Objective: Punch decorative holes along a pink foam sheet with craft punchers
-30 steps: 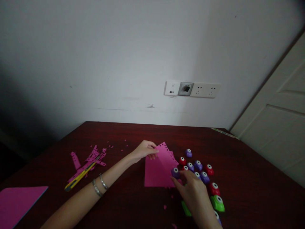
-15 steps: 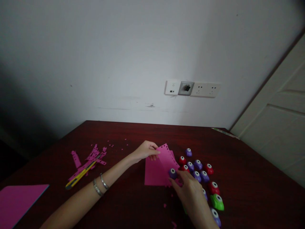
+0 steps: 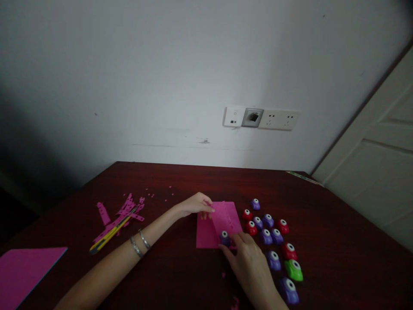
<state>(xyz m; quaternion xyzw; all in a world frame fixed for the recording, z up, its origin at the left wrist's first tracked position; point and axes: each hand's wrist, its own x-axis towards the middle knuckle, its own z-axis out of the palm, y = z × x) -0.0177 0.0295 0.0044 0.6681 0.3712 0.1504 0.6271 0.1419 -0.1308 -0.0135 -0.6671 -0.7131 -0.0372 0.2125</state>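
My left hand (image 3: 200, 204) pinches the upper left edge of a pink paper sheet (image 3: 221, 217) whose right side has a row of punched holes. A larger pink sheet (image 3: 205, 237) lies flat beneath it. With thumb and fingers, my right hand (image 3: 248, 256) grips a small purple craft punch (image 3: 225, 238) at the lower edge of the held paper. Right of this hand stand several more punches, among them a red one (image 3: 251, 228), a purple one (image 3: 273, 261) and a green one (image 3: 294, 270). Where the paper meets the gripped punch is partly hidden.
A yellow utility knife (image 3: 108, 239) rests on punched pink strips (image 3: 129, 209) at the left. Another pink sheet (image 3: 29, 271) lies at the near left corner. Tiny pink cutouts are scattered about the dark red table (image 3: 167, 280). A wall with sockets (image 3: 279, 120) stands behind.
My right hand has moved the purple punch a little left and down. The held paper has been lowered and turned, so it lies closer to the sheet beneath. My left hand stays nearly in place.
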